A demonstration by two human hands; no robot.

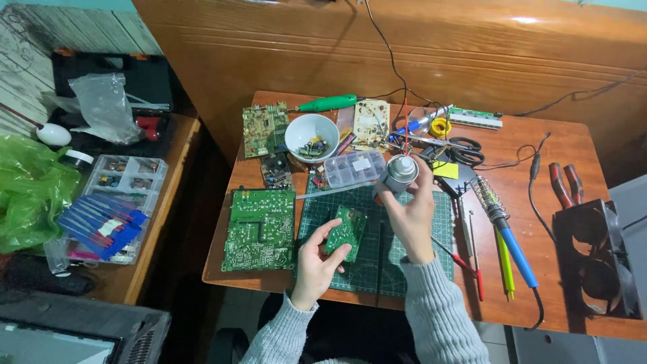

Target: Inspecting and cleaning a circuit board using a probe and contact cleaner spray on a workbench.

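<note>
Small green circuit board [346, 232], tilted above the cutting mat [377, 263]; grey spray can [399, 175] upright just beyond.

Head view, both forearms in grey knit sleeves rising from the lower edge. Left hand [317, 259]: palm turned inward, thumb and fingers pinched closed on what it holds, wrist bent slightly right. Right hand [412, 212]: raised higher and further forward, fingers curled in a closed grasp, thumb opposing, wrist nearly straight. The two hands stand near each other, not touching
</note>
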